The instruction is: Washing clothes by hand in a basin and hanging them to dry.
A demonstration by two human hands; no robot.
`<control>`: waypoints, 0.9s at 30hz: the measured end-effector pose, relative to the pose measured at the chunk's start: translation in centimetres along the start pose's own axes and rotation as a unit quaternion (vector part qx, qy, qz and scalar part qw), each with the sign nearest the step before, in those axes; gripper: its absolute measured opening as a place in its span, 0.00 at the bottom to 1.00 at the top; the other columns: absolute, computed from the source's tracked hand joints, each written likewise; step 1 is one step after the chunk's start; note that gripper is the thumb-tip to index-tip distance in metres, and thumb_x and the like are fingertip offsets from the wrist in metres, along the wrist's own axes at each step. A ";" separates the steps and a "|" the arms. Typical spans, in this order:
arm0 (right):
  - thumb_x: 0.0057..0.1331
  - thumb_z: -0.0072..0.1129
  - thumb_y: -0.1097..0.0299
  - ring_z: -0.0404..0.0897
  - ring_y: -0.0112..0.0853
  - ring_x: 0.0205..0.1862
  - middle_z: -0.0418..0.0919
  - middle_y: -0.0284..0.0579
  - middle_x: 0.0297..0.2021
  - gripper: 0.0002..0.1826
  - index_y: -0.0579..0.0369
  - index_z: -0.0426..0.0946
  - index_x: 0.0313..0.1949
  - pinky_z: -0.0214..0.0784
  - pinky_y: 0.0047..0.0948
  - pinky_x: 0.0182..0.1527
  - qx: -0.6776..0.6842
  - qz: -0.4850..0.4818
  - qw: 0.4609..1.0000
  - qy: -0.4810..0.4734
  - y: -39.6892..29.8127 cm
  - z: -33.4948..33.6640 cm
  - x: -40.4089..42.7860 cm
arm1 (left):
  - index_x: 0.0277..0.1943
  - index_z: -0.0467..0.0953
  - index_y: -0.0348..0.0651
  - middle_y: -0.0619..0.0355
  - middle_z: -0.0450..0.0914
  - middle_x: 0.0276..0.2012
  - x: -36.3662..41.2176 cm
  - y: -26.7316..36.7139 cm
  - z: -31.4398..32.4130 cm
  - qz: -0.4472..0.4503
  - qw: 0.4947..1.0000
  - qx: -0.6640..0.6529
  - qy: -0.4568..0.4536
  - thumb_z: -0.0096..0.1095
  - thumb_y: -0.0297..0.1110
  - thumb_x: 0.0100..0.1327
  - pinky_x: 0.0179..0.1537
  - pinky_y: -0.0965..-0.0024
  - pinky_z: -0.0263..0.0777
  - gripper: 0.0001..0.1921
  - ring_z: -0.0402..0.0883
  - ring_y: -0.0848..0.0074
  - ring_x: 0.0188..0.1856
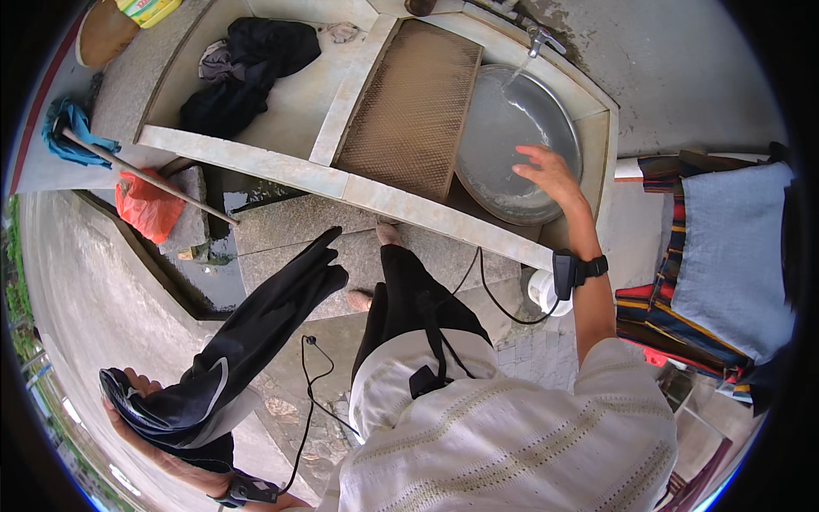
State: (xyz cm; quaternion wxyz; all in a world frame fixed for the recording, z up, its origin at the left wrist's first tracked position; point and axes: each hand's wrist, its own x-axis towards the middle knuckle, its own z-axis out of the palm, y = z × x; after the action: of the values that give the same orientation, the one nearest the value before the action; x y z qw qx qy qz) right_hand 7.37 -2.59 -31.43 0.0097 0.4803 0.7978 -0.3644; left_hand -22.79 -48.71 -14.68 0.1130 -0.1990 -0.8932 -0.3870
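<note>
My left hand (142, 384) grips a dark garment (256, 339) with pale piping, held out over the ground at the lower left so that its length hangs free. Fingers apart and holding nothing, my right hand (547, 171) hovers over a round metal basin (483, 137). The basin sits in the right part of a tiled sink (441, 221). From a metal tap (542, 40) at the far wall, water runs into the basin. Beside the basin lies a ridged washboard slab (409, 102). Dark wet clothes (272, 51) lie bunched in the sink's left compartment.
An orange plastic bag (150, 203) and a wooden stick (153, 179) are left of the sink, near a water-filled drain channel (224, 281). A white bucket (544, 291) stands below the sink's right end. Striped and pale-blue cloths (729, 256) hang at the right. Black cables (310, 377) trail by my body.
</note>
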 end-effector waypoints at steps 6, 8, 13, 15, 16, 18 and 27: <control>0.61 0.59 0.57 0.74 0.35 0.52 0.72 0.49 0.54 0.22 0.50 0.72 0.54 0.66 0.37 0.53 0.432 0.060 0.886 -0.156 -6.4 1.8 -2.7 | 0.44 0.76 0.37 0.52 0.81 0.35 2.1 -7.6 -7.6 -0.277 0.800 -0.524 0.087 0.53 0.43 0.63 0.36 0.70 0.77 0.17 0.80 0.72 0.34; 0.63 0.57 0.59 0.74 0.34 0.50 0.72 0.48 0.53 0.21 0.52 0.72 0.54 0.66 0.35 0.52 0.313 -0.047 0.939 -0.138 -11.9 4.8 -5.1 | 0.42 0.76 0.37 0.53 0.81 0.36 2.6 -10.2 -11.2 -0.320 0.746 -0.582 0.044 0.54 0.37 0.62 0.39 0.69 0.78 0.13 0.81 0.70 0.34; 0.63 0.55 0.70 0.76 0.26 0.40 0.73 0.41 0.47 0.16 0.55 0.73 0.51 0.69 0.25 0.45 0.189 -0.327 0.921 -0.097 -28.8 9.2 -15.3 | 0.43 0.76 0.36 0.55 0.82 0.36 0.1 -7.2 -15.3 -0.257 0.716 -0.645 0.071 0.54 0.32 0.61 0.41 0.69 0.77 0.11 0.82 0.70 0.35; 0.63 0.55 0.71 0.76 0.23 0.39 0.74 0.41 0.44 0.16 0.56 0.72 0.51 0.70 0.22 0.41 0.186 -0.436 0.857 -0.201 -36.8 12.7 -22.6 | 0.44 0.76 0.37 0.56 0.82 0.37 -1.0 -8.1 -17.0 -0.265 0.719 -0.640 0.061 0.56 0.34 0.61 0.40 0.71 0.77 0.12 0.82 0.73 0.35; 0.63 0.55 0.70 0.77 0.25 0.38 0.74 0.41 0.44 0.16 0.57 0.72 0.51 0.72 0.24 0.41 0.185 -0.468 0.828 -0.247 -39.1 14.1 -26.0 | 0.43 0.76 0.37 0.57 0.82 0.37 -2.3 -8.4 -17.6 -0.262 0.739 -0.620 0.042 0.57 0.35 0.62 0.40 0.72 0.76 0.12 0.82 0.74 0.35; 0.61 0.60 0.59 0.77 0.33 0.45 0.70 0.48 0.53 0.28 0.55 0.64 0.58 0.75 0.30 0.41 0.219 -0.501 0.777 -0.313 -42.4 17.6 -30.2 | 0.43 0.76 0.37 0.58 0.81 0.36 -3.5 -7.7 -17.8 -0.232 0.775 -0.585 0.046 0.59 0.38 0.62 0.39 0.75 0.75 0.13 0.81 0.77 0.35; 0.61 0.59 0.52 0.72 0.33 0.45 0.71 0.51 0.43 0.34 0.64 0.60 0.57 0.66 0.28 0.46 0.229 -0.624 0.741 -0.097 -47.3 26.6 -36.7 | 0.49 0.73 0.37 0.61 0.77 0.42 -7.1 -9.3 -22.5 -0.167 0.783 -0.598 0.041 0.45 0.47 0.70 0.46 0.75 0.69 0.20 0.76 0.81 0.43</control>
State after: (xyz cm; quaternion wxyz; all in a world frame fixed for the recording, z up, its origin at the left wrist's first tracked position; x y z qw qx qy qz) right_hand -18.33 -59.06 -10.51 -0.2531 -0.1752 0.8063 -0.5052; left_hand -19.43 -72.96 -8.02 -0.0591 -0.0586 -0.4961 -0.8643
